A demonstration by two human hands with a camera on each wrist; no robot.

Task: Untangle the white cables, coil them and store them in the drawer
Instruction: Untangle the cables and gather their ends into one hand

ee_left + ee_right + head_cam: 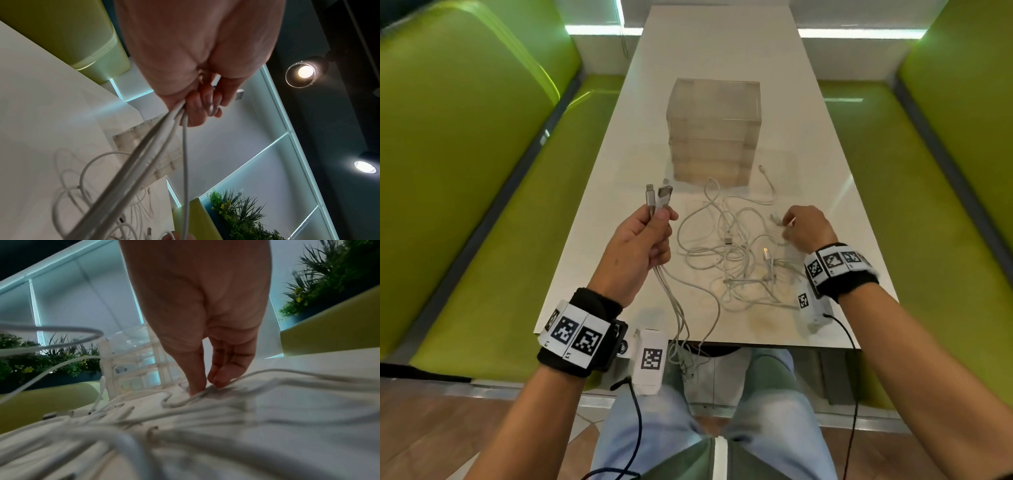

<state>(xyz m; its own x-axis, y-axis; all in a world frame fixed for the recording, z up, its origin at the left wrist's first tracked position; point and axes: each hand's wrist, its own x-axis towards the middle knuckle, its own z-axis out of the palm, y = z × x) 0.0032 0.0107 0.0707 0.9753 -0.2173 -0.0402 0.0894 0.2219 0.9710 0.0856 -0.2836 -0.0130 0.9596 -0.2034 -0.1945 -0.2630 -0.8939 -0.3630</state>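
Note:
A tangle of white cables [729, 253] lies on the white table [709, 61] in front of a clear drawer unit [714, 132]. My left hand [643, 236] is raised over the table's left side and grips several cable ends, their plugs [659, 197] sticking up above the fist. From that fist [197, 107] the cables [164, 146] run down toward the pile and over the near table edge. My right hand [803, 224] is at the tangle's right side. Its thumb and fingertips [218, 381] pinch a cable [180, 402] lying on the table.
Green padded benches [465, 164] flank the table on both sides. Some cable loops [683, 356] hang off the near edge above my legs. Plants [329, 272] stand behind the benches. All drawers of the unit look closed.

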